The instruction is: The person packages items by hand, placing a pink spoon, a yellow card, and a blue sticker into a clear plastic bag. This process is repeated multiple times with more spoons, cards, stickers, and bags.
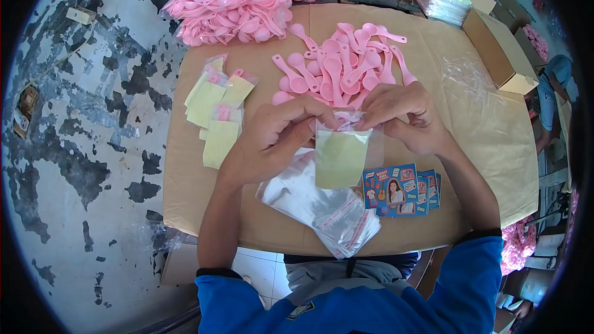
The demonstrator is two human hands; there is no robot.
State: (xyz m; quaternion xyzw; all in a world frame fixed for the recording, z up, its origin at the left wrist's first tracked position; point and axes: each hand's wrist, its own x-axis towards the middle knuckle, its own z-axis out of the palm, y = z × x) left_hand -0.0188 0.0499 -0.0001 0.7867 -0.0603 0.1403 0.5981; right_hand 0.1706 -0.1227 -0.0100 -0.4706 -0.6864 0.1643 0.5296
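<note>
Between my hands is a small clear plastic bag point(342, 159) with a pale yellow-green card inside and something pink near its top edge. My left hand point(278, 136) pinches the bag's upper left corner with thumb and forefinger. At the upper right, my right hand point(405, 114) grips the bag's edge with closed fingertips. Beneath it lies a stack of clear plastic bags point(346, 226). Blue printed cards point(391, 190) lie to the right, overlapping. Beyond my hands is a loose heap of pink spoons point(331, 71). Several filled packets point(219, 142) with yellow-green cards lie to the left.
Brown paper covers the table point(495, 167). Large bags of pink spoons point(232, 9) stand at its far left. An open cardboard box point(498, 52) sits at the far right, near crumpled clear plastic point(470, 77). Another person point(552, 96) is partly visible at the right edge.
</note>
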